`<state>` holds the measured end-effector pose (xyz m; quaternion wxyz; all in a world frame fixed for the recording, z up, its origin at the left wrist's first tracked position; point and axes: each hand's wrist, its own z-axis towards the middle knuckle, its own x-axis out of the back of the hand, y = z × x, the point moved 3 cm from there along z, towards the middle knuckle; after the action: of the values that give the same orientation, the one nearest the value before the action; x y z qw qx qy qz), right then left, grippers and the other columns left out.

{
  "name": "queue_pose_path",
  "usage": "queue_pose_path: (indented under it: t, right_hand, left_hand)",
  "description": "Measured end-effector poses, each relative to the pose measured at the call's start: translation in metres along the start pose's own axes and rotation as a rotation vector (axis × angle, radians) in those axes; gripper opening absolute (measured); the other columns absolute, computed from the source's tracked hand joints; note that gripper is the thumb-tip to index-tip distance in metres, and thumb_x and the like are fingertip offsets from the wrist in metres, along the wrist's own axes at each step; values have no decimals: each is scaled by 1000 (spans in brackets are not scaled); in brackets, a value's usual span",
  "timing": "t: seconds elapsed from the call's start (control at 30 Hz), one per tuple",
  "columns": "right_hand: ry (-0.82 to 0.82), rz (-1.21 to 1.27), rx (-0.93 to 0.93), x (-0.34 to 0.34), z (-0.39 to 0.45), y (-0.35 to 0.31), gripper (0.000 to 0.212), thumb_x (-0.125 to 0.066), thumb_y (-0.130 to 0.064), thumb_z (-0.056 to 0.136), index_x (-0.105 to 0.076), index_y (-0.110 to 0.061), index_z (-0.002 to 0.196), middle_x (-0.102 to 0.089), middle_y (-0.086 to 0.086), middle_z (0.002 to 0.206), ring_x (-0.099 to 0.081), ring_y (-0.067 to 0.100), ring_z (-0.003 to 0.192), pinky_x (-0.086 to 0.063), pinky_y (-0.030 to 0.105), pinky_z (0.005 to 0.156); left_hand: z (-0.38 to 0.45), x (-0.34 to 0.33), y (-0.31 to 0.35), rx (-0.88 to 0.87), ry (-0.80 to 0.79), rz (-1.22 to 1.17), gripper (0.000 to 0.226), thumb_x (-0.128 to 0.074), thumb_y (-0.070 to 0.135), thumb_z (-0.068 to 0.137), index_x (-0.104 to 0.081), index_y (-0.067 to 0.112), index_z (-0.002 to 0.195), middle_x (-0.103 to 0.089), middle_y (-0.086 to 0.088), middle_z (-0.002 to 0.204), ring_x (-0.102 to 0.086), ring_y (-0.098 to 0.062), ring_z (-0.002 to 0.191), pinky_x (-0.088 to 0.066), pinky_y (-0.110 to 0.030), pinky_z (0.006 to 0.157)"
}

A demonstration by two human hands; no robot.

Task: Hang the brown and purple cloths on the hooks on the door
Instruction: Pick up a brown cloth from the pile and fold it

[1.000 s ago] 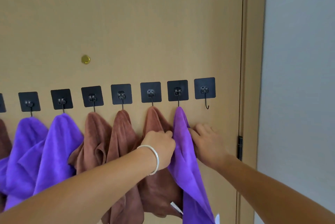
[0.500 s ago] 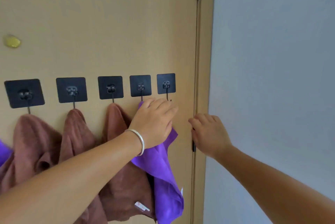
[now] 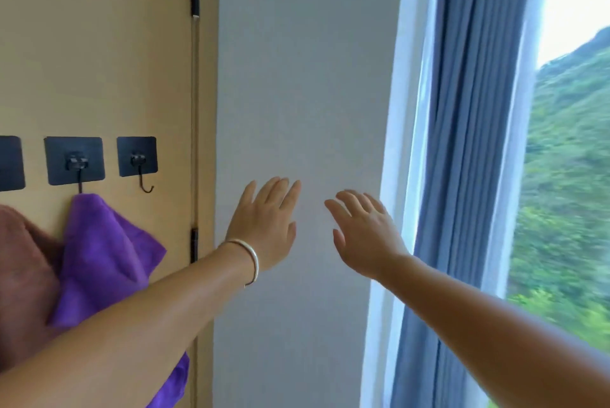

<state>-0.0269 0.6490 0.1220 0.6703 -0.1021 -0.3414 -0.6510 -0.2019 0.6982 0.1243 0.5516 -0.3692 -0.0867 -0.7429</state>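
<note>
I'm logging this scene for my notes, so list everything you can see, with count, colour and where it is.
Square adhesive hook plates: three, black, in a row on the door; the leftmost is cut off.
Tan wooden door: one, left.
Purple cloth: one, on the middle hook.
Brown cloth: one, far left.
End hook: bare.
Wall: grey, centre.
Curtain: blue, right, beside the window.
Silver bracelet: left wrist.
Left hand, right hand: open, before the wall.

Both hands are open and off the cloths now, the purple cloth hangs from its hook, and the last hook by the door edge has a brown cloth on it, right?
Not quite. In the head view the last hook by the door edge is bare; nothing hangs on it. The rest holds: the left hand and right hand are open, off the cloths, and the purple cloth hangs from its hook.
</note>
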Motion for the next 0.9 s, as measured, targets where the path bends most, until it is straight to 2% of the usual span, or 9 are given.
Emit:
queue_pose_path:
  t: [0.13,0.3,0.47,0.73,0.9]
  right_hand:
    - [-46,-170,-86,49,-50,51,48,-63,-25,82,-54,-13,128,-55,9,128,-50,30,122,-38,46,107]
    - [-75,-322,-253,116,-123,116,53,-73,-21,71,-60,-11,122,-59,9,116,-56,30,112,-44,44,99]
    - [-140,-452,-434,181,-203,176,55,-74,-22,73,-59,-11,125,-60,11,122,-57,31,114,-44,45,100]
    - [-312,-680,-698,321,-359,262,52,-62,-26,84,-50,-13,133,-52,10,131,-50,30,122,-38,46,104]
    - [-351,-795,-866,414,-467,284,52,-55,-27,88,-44,-16,138,-48,8,137,-46,27,126,-33,44,109]
  left_hand:
    - [17,14,72,-127,66,-82,72,-36,42,95,-3,16,153,-16,-6,158,-13,-21,145,-13,-47,116]
    - [37,45,168,-269,132,-226,69,-36,42,96,-7,16,153,-17,-8,158,-13,-23,146,-13,-48,116]
    - [48,82,276,-404,165,-387,69,-39,42,96,-8,18,152,-19,-4,157,-12,-21,146,-12,-47,118]
    - [35,170,486,-618,208,-609,69,-40,46,95,-11,20,152,-20,-4,157,-17,-23,145,-11,-48,117]
    - [-1,239,611,-755,233,-741,69,-41,45,94,-12,20,152,-21,-5,157,-17,-24,145,-11,-48,116]
